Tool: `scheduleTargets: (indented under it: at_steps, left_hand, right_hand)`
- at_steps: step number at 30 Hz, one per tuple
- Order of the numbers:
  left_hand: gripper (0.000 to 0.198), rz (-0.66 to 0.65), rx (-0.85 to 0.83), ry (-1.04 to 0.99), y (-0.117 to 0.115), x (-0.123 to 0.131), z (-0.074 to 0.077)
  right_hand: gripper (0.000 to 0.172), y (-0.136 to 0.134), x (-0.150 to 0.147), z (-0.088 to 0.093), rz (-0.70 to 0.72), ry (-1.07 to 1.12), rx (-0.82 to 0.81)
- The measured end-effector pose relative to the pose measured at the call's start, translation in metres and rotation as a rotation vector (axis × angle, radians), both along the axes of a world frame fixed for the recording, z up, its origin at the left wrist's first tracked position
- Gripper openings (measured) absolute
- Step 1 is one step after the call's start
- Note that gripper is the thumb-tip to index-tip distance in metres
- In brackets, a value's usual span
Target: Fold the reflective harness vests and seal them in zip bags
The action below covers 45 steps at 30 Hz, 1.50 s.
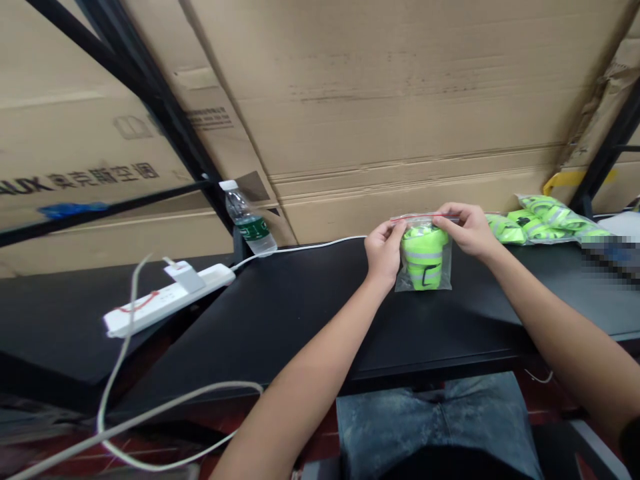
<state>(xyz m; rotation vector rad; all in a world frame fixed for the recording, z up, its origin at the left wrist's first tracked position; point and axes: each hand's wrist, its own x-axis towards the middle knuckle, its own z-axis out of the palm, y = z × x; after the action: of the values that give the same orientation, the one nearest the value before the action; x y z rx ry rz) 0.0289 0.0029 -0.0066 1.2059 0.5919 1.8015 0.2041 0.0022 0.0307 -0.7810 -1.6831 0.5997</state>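
Observation:
A clear zip bag (447,277) with a red line along its top edge hangs upright over the black table. Inside it is a folded neon-green item with silver reflective stripes (419,257) and a small black hook-like shape on its front. My left hand (384,250) pinches the bag's upper left side between thumb and fingers. At the upper right corner, my right hand (469,228) grips the zip edge, thumb against the red line. Both hands are closed on the bag; the fingertips behind it are partly hidden.
Several similar filled bags (550,219) lie at the table's back right. Toward the left stand a water bottle (250,223) and a white power strip (170,300) with a looping cable (107,393). Large cardboard (400,100) backs the black table (300,320). A black metal frame rises at left.

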Motion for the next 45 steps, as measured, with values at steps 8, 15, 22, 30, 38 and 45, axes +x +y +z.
scheduleTargets:
  at_steps: [8,15,22,30,38,45]
  left_hand:
    - [0.026,0.020,0.022,0.020,-0.005,0.000,0.004]
    - [0.027,-0.071,0.033,0.079,-0.003,-0.002,0.004]
    - [0.028,0.004,0.100,0.155,-0.007,-0.006,0.012]
    - [0.021,0.024,0.096,0.260,-0.011,-0.009,0.014]
    - [0.018,0.038,0.141,0.315,-0.014,-0.007,0.017]
    - [0.017,-0.037,0.161,0.385,-0.016,-0.010,0.020]
  right_hand:
    - [0.034,0.000,-0.002,0.000,0.006,-0.006,-0.005]
    - [0.033,-0.002,-0.004,-0.001,0.026,0.002,0.017]
    - [0.031,-0.003,-0.004,0.003,0.005,-0.014,0.046]
    - [0.025,-0.011,-0.012,-0.001,-0.055,-0.093,0.080]
    - [0.022,-0.016,-0.011,0.006,-0.057,-0.150,0.174]
    - [0.021,-0.017,-0.012,0.004,0.001,-0.144,0.168]
